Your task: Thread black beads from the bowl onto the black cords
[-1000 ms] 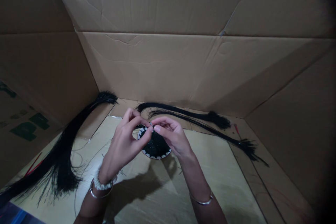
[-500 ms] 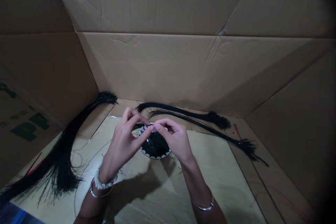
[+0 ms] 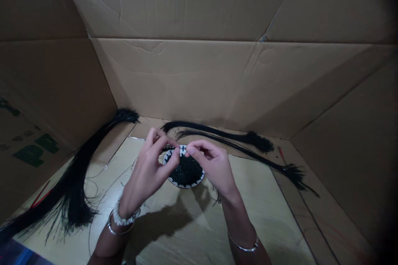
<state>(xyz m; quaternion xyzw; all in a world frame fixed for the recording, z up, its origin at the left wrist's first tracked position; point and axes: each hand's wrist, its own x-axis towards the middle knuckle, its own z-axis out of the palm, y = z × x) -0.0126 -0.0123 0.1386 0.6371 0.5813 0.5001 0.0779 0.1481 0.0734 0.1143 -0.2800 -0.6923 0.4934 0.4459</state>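
Note:
Over a patterned black-and-white bowl [image 3: 200,181] my two hands work with their fingertips a short gap apart. The bowl holds a heap of tiny, glossy black pieces [image 3: 186,170], too small to name. My left hand [image 3: 153,167] is closed in a thumb-and-finger pinch, and what sits in it is too small to make out. Dark strands [image 3: 168,148] show just behind its fingers. My right hand [image 3: 213,163] also pinches thumb against forefinger; whatever is between them cannot be made out. A few dark strand ends [image 3: 217,198] show beside the right wrist.
A thick bundle of black strands [image 3: 82,165] lies along the left side. Two thinner bundles, one upper [image 3: 214,130] and one lower [image 3: 258,157], lie behind the bowl. Cardboard walls [image 3: 186,74] enclose the yellowish work surface [image 3: 248,198] at the back and sides.
My right hand has moved slightly right, so the fingertips that met over the bowl are now apart. More of the bowl's rim shows between them. My left hand has barely moved.

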